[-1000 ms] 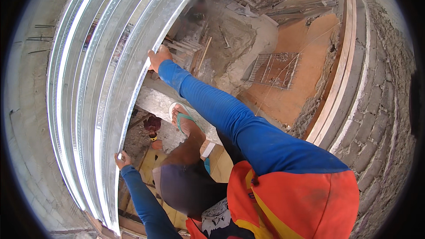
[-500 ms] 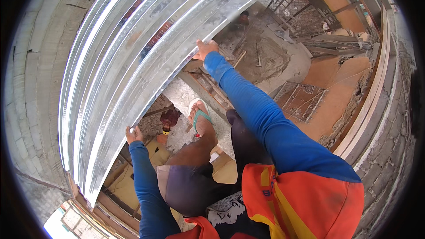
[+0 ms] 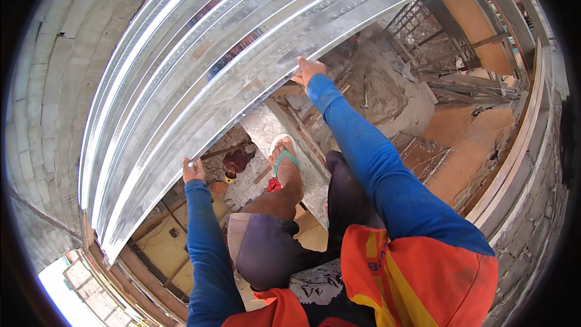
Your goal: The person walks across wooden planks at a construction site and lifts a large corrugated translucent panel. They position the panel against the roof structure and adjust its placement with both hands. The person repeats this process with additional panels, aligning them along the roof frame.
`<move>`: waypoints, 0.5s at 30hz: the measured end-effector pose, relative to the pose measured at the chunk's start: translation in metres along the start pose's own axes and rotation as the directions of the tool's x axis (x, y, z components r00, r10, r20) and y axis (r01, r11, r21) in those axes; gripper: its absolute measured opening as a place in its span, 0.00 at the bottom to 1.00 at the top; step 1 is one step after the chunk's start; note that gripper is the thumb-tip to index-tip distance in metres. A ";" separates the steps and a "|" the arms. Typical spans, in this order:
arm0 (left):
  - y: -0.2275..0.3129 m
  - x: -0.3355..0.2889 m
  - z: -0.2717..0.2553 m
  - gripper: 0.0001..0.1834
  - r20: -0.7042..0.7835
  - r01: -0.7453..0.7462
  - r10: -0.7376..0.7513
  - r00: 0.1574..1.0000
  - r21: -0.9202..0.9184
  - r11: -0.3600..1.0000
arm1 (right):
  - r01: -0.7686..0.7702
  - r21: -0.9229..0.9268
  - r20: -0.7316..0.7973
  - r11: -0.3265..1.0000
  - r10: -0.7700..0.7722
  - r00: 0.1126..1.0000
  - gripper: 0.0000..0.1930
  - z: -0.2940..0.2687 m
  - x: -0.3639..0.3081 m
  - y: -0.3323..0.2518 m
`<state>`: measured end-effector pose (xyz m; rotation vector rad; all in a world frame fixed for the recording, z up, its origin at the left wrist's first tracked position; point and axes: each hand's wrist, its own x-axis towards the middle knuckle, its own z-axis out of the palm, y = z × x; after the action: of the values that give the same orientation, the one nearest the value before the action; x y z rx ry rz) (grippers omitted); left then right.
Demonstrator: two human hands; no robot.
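Observation:
A long ribbed sheet of silvery metal decking (image 3: 158,145) stretches across the upper left, over the opening below me. My left hand (image 3: 193,171) grips its near edge toward the left, the thumb on top and the other fingers partly hidden. Farther along the same edge, my right hand (image 3: 310,72) is closed on the sheet, its fingertips out of sight beneath the metal. Both arms are stretched forward. Below the edge, my foot in a white flip-flop (image 3: 284,145) with green straps rests on a narrow concrete ledge (image 3: 261,122).
Through gaps beneath, a lower level shows, with a person in dark red (image 3: 237,161) there. Timber planks (image 3: 302,130) run beside the ledge. Brown boards (image 3: 472,139) and a metal grille (image 3: 417,27) lie right. Block walls (image 3: 45,79) enclose the sides.
Both hands, the sheet's near edge and my foot now appear farther right in the picture. The sheet's green-marked end has come into view at upper right. Both hands keep their grip.

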<state>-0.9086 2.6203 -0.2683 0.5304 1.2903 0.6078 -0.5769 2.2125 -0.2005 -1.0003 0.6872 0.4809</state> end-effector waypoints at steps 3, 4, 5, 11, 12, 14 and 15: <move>-0.008 -0.007 0.006 0.17 0.013 -0.002 0.003 1.000 -0.008 1.000 | 0.009 -0.011 -0.016 1.000 -0.009 1.000 0.36 -0.002 0.001 0.000; -0.006 -0.007 0.004 0.16 0.016 -0.020 0.020 1.000 -0.003 1.000 | 0.015 -0.015 -0.017 1.000 -0.015 1.000 0.35 -0.002 0.002 0.002; -0.004 -0.008 0.004 0.17 0.031 -0.016 0.017 0.999 -0.014 1.000 | 0.018 -0.029 -0.006 0.999 -0.018 1.000 0.33 -0.002 0.004 0.003; 0.004 -0.017 0.003 0.17 -0.014 -0.049 0.050 0.999 0.043 0.998 | 0.033 -0.042 -0.015 0.999 -0.033 0.999 0.26 0.005 0.001 0.005; 0.000 -0.024 0.011 0.17 0.003 -0.029 0.029 1.000 0.030 0.999 | 0.045 -0.044 -0.021 0.998 -0.046 0.999 0.26 0.000 0.003 0.003; 0.002 -0.032 0.016 0.17 0.031 -0.012 0.012 0.999 -0.008 1.000 | 0.055 -0.051 -0.016 0.997 -0.056 0.998 0.27 -0.001 0.003 0.000; 0.001 -0.036 0.020 0.18 0.004 -0.008 0.008 1.000 0.008 1.000 | 0.059 -0.058 -0.021 0.997 -0.060 0.998 0.28 -0.003 0.002 -0.002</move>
<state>-0.8949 2.5964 -0.2377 0.5438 1.2878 0.6084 -0.5749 2.2090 -0.2022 -1.0783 0.6652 0.4400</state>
